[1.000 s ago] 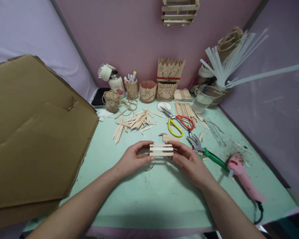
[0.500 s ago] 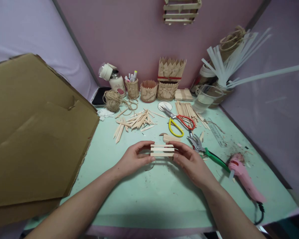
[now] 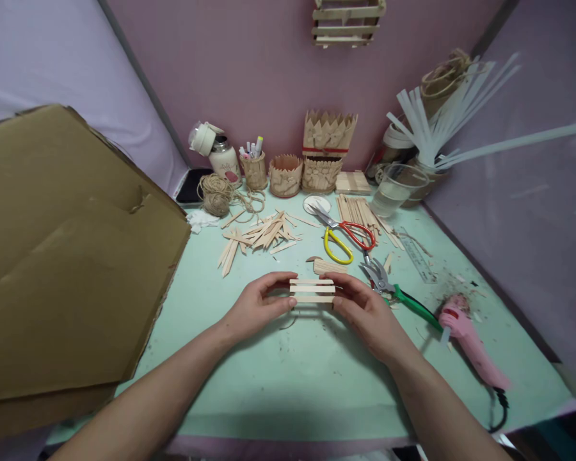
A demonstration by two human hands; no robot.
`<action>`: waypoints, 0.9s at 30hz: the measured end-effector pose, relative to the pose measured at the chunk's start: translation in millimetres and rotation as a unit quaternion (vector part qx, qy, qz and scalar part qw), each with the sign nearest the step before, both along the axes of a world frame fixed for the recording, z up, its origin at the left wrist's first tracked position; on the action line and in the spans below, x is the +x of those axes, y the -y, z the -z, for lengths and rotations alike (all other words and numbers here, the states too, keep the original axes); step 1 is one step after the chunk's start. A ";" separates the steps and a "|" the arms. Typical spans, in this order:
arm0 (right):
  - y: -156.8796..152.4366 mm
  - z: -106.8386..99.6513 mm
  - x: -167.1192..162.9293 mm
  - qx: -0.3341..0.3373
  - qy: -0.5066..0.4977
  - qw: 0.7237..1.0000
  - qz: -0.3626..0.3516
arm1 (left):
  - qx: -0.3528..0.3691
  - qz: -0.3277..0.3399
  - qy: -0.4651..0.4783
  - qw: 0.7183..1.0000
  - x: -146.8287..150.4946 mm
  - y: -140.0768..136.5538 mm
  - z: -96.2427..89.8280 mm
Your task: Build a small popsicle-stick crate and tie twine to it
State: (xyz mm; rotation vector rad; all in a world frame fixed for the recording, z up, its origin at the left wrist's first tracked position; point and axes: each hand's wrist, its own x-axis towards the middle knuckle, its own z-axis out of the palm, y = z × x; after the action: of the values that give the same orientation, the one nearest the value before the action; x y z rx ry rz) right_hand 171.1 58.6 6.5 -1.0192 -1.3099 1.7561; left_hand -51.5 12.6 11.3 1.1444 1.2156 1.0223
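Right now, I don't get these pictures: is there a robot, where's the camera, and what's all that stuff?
There's no robot here, just a person's two bare hands. The camera is worn on their head, looking forward and down, so their arms reach away from you.

The left hand and right hand hold opposite ends of a small slatted wooden piece. Three pale strips show, with gaps between them.

On the mint-green table, beyond the hands, are a pile of cut wooden sticks, a ball of twine and scissors with one red and one yellow handle loop. To the right lie green-handled pruning shears and a pink glue gun.
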 end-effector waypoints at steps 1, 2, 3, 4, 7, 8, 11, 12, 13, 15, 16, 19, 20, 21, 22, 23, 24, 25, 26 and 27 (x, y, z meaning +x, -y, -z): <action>0.1 0.3 0.3 0.004 0.001 1.000 -0.002 | 0.002 -0.002 0.000 1.000 0.2 0.2 0.0; 0.4 0.7 0.6 0.009 0.000 1.000 -0.004 | 0.005 -0.004 -0.001 1.000 0.5 0.4 -0.1; 0.7 0.9 0.7 0.016 -0.002 1.000 -0.006 | 0.010 -0.008 -0.003 1.000 0.8 0.6 -0.4; 1.2 1.1 0.8 0.024 -0.005 1.000 -0.007 | 0.015 -0.011 -0.006 1.000 1.1 0.8 -0.7; 2.8 1.1 0.5 0.057 -0.014 0.998 -0.005 | 0.032 -0.021 -0.012 0.999 1.6 1.5 -1.8; 3.1 0.9 0.4 0.066 -0.014 0.998 -0.004 | 0.037 -0.022 -0.012 0.999 1.6 1.7 -2.1; 3.3 0.5 0.5 0.085 -0.010 0.996 -0.012 | 0.047 -0.023 -0.009 0.999 1.4 2.1 -2.1; 3.2 0.7 0.6 0.089 -0.009 0.996 -0.016 | 0.048 -0.023 -0.008 0.999 1.3 2.1 -2.0; 3.3 1.2 0.7 0.093 -0.009 0.995 -0.019 | 0.048 -0.023 -0.005 0.999 1.2 2.1 -1.8; 4.3 2.8 0.4 0.108 -0.007 0.994 -0.020 | 0.047 -0.024 0.000 0.999 1.1 2.1 -1.4; 5.3 3.8 -0.2 0.122 0.001 0.992 -0.016 | 0.046 -0.024 0.002 0.999 1.3 2.3 -1.2; 9.4 6.2 -3.6 0.202 0.053 0.978 0.019 | 0.045 -0.031 0.006 0.998 2.4 3.0 -0.7; 10.7 6.6 -5.2 0.239 0.076 0.967 0.034 | 0.045 -0.033 0.006 0.998 3.1 3.4 -0.6; 11.9 6.9 -6.9 0.278 0.100 0.954 0.050 | 0.046 -0.036 0.005 0.998 3.9 3.8 -0.5; 12.8 7.0 -8.6 0.316 0.125 0.938 0.066 | 0.048 -0.041 0.004 0.998 5.0 4.2 -0.4; 13.5 7.2 -10.2 0.351 0.149 0.921 0.082 | 0.050 -0.049 0.002 0.998 6.2 4.6 -0.4; 13.9 7.3 -11.7 0.382 0.175 0.902 0.100 | 0.052 -0.060 -0.001 0.997 7.5 5.0 -0.4; 14.1 7.6 -13.1 0.409 0.202 0.882 0.117 | 0.055 -0.071 -0.004 0.996 8.9 5.3 -0.4; 14.1 8.0 -14.3 0.432 0.226 0.863 0.134 | 0.056 -0.081 -0.007 0.995 10.4 5.7 -0.5; 14.0 8.4 -15.2 0.453 0.246 0.844 0.148 | 0.055 -0.090 -0.010 0.994 11.9 6.1 -0.8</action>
State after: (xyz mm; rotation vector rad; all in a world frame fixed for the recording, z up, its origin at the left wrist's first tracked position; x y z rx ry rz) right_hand 155.9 44.6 -1.9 -1.0237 -1.8870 0.4790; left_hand -39.7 6.5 12.1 1.1464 1.3093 1.2293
